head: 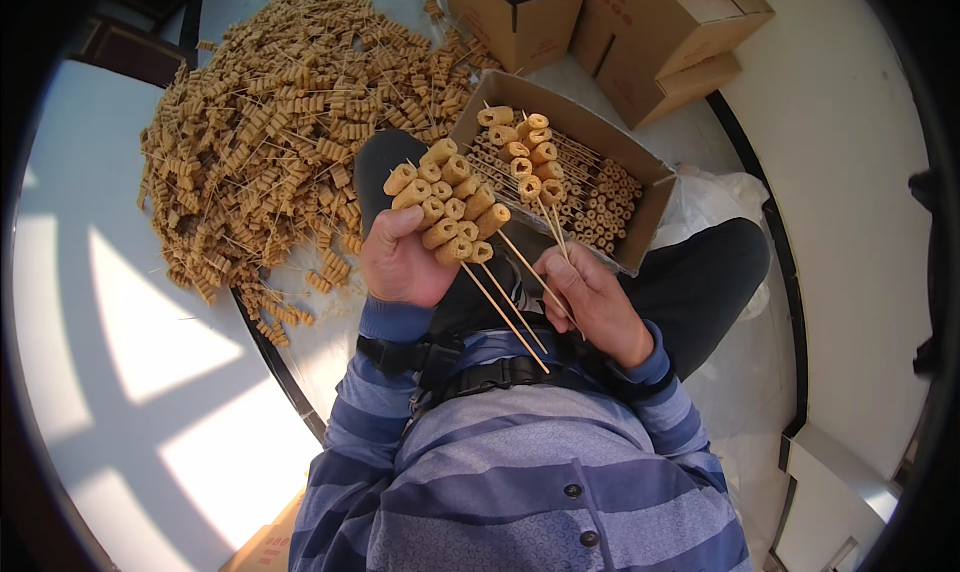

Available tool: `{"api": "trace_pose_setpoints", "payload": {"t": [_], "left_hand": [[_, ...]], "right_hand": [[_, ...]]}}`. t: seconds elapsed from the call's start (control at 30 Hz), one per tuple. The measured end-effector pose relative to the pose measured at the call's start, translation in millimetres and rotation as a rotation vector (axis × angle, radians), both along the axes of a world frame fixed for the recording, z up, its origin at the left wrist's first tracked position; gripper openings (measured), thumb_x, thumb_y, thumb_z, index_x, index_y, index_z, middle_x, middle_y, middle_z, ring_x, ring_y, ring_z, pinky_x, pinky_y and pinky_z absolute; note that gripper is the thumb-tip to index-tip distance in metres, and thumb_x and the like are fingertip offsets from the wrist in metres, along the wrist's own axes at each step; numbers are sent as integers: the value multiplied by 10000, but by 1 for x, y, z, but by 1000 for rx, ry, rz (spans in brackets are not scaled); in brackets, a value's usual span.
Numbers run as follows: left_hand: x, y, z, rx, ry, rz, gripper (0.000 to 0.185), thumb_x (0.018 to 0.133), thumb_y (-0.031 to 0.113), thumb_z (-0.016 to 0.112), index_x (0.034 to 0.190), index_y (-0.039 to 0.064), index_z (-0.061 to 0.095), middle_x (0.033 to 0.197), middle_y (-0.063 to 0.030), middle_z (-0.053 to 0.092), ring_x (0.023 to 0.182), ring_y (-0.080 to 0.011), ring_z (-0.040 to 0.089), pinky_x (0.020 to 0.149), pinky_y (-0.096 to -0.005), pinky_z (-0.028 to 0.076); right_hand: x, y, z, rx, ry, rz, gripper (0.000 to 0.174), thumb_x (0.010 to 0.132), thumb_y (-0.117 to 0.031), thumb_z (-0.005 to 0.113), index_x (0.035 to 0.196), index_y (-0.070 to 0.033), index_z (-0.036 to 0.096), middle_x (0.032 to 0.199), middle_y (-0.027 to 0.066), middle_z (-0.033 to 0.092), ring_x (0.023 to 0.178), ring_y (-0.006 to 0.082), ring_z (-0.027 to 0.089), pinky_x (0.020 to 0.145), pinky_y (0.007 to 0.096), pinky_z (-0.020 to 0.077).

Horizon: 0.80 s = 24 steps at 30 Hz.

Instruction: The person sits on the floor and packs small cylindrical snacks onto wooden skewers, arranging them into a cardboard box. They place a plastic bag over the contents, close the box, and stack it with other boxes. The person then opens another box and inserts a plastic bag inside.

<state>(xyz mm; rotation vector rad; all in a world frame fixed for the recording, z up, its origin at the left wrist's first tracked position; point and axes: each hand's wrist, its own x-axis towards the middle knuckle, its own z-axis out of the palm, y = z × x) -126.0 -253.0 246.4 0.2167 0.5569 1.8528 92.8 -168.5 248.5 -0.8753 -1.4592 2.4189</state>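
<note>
My left hand (409, 257) holds a bunch of skewers threaded with hollow tan food rolls (450, 204), its thumb on the rolls and the bare stick ends pointing down towards my belt. My right hand (592, 298) grips the thin sticks of two more skewers of rolls (534, 155), whose loaded ends point up over an open cardboard box (652, 219). A stick slanting down from the left bunch also reaches my right fingers. Many packed skewers (600, 197) lie inside the box, with round roll ends showing at its right side.
A large heap of skewered rolls (285, 129) spreads over the floor at the upper left. More cardboard boxes (525, 16) stand at the top. A clear plastic bag (720, 197) lies right of the open box, near my knee (720, 264). Another box (266, 534) shows at the lower left.
</note>
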Motion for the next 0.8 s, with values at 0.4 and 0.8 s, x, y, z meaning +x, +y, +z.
{"api": "trace_pose_setpoints", "payload": {"t": [0.4, 0.8], "left_hand": [[-10, -1, -14, -104, -19, 41, 693, 813, 267, 587, 1409, -45, 420, 1283, -227, 581, 1179, -401, 587, 996, -554, 495], [-3, 8, -15, -52, -47, 87, 777, 770, 252, 602, 1450, -47, 373, 1414, -228, 501, 1268, -382, 531, 1057, -511, 456]], "right_hand": [[-4, -3, 1, 39, -9, -131, 316, 1089, -312, 413, 1133, -24, 535, 585, -44, 371, 468, 43, 321, 443, 203, 318], [-2, 3, 4, -134, 24, -30, 331, 1095, -306, 370, 1055, -24, 540, 589, -32, 370, 490, 58, 326, 465, 211, 305]]}}
